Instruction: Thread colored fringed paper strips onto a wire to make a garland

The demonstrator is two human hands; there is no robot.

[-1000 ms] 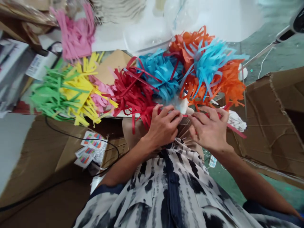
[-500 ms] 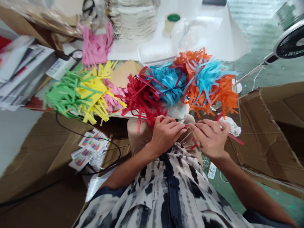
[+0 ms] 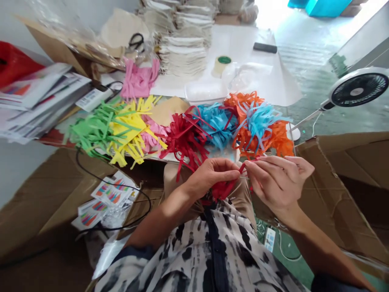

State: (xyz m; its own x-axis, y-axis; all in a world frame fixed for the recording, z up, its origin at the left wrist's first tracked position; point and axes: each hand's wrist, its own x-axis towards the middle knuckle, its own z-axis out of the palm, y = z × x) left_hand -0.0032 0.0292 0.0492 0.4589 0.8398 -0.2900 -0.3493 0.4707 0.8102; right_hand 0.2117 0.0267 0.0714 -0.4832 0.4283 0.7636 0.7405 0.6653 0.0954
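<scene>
My left hand (image 3: 212,176) and my right hand (image 3: 278,180) meet just above my lap, both pinched on a bundle of red paper strips (image 3: 223,188) that hangs below my fingers. Behind them, along the table's near edge, lie heaps of cut paper strips: red (image 3: 184,140), blue (image 3: 217,121), orange with light blue (image 3: 258,127), yellow (image 3: 130,132), green (image 3: 94,129) and pink (image 3: 138,79).
A white table (image 3: 273,85) carries stacked pale sheets (image 3: 182,48), a tape roll (image 3: 221,65), a dark phone-like slab (image 3: 265,47) and scissors (image 3: 136,40). A small fan (image 3: 358,89) stands at the right. Cardboard boxes (image 3: 349,170) flank me; printed cards (image 3: 109,194) and a black cable (image 3: 133,190) lie left.
The view has tilted up, showing more of the table. My hands have lifted slightly toward me and a red strip bundle now hangs visibly from my pinched fingers.
</scene>
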